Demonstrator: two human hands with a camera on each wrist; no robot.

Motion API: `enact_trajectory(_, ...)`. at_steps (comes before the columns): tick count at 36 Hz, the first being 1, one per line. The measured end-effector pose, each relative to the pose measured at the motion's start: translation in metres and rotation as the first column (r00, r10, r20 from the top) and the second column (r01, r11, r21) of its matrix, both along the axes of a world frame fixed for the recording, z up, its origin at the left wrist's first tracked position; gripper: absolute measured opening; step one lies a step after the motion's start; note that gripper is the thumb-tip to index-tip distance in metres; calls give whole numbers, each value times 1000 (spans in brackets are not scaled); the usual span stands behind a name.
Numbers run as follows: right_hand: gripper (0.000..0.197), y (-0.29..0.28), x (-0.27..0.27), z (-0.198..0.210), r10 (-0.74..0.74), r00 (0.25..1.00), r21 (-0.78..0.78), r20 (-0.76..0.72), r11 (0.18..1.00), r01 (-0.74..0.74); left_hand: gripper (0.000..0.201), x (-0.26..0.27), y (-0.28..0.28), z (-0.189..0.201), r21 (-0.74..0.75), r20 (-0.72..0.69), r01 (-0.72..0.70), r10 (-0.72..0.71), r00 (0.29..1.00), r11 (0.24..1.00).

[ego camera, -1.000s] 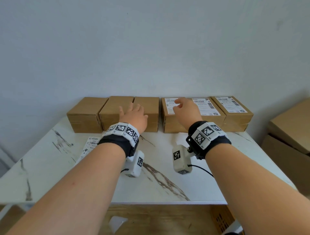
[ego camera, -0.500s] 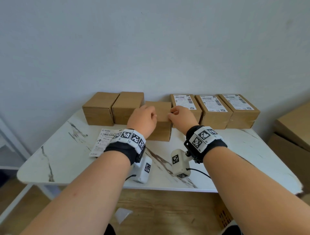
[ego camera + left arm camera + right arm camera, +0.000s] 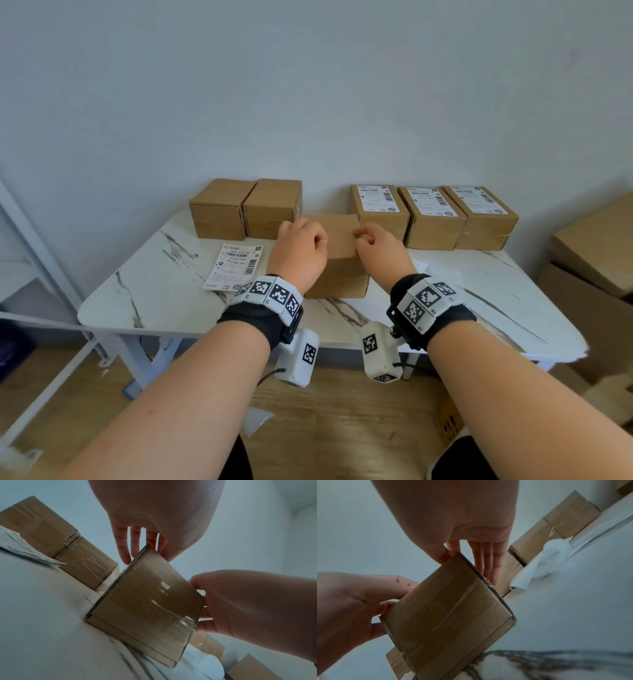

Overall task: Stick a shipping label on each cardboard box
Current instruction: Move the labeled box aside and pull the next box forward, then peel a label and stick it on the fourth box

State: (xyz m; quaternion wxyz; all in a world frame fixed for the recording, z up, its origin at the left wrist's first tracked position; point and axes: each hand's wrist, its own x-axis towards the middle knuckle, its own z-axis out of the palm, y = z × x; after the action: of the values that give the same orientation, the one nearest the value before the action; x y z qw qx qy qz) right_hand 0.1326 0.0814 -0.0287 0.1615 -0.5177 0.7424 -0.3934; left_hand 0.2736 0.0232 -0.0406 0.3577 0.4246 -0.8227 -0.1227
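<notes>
A plain cardboard box (image 3: 339, 253) stands on the white marble table (image 3: 154, 294), out in front of the back row. My left hand (image 3: 308, 236) grips its left side and my right hand (image 3: 366, 240) grips its right side, thumbs near the top edge. The left wrist view shows the taped box (image 3: 147, 601) between my left fingers (image 3: 125, 550) and thumb. In the right wrist view the box (image 3: 450, 615) sits under my right fingers (image 3: 488, 563). A stack of shipping labels (image 3: 236, 267) lies left of the box. Two unlabelled boxes (image 3: 246, 209) stand at the back left.
Three labelled boxes (image 3: 430, 216) line the wall at the back right. White backing paper (image 3: 553, 555) lies curled on the table right of my right hand. Large cardboard cartons (image 3: 596, 253) stand to the right of the table, a white frame (image 3: 34, 246) to the left.
Both hands took hold of the third plain box and drew it out of the back row toward me. A gap is left in the row.
</notes>
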Motion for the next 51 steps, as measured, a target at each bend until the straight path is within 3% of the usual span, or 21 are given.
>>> enact_trajectory(11, 29, 13, 5, 6, -51, 998, -12, -22, 999, 51, 19, 19, 10, 9, 65, -25, 52, -50, 998, 997)
enact_trajectory(17, 29, 8, 29, 22, -26, 999, -144, -45, 989, 19, 27, 48, -2, 15, 133, -50, -115, 123, 991, 984)
enact_trajectory(23, 28, -6, 73, 23, 102, 993, -163, -54, 981, -109, 40, 93, -26, 2, 280, 126, -325, 301, 945, 903)
enact_trajectory(28, 26, -15, 94, 13, 138, 986, -151, -94, 977, -152, 33, 122, -37, -18, 283, 307, -466, 381, 872, 838)
enact_trajectory(34, 27, -26, 101, 6, 140, 980, -148, -141, 976, -161, 49, 132, -44, -34, 266, 405, -516, 392, 826, 814)
enact_trajectory(44, 24, -30, 99, 0, 117, 978, -150, -172, 978, -144, 26, 129, -53, -37, 243, 352, -529, 435, 829, 813)
enact_trajectory(48, 24, -30, 98, 0, 121, 979, -158, -166, 976, -147, 7, 129, -53, -38, 192, 307, -528, 461, 833, 827)
enact_trajectory(51, 24, -30, 98, 1, 115, 980, -154, -164, 978, -140, 8, 130, -49, -36, 174, 284, -540, 483, 828, 824)
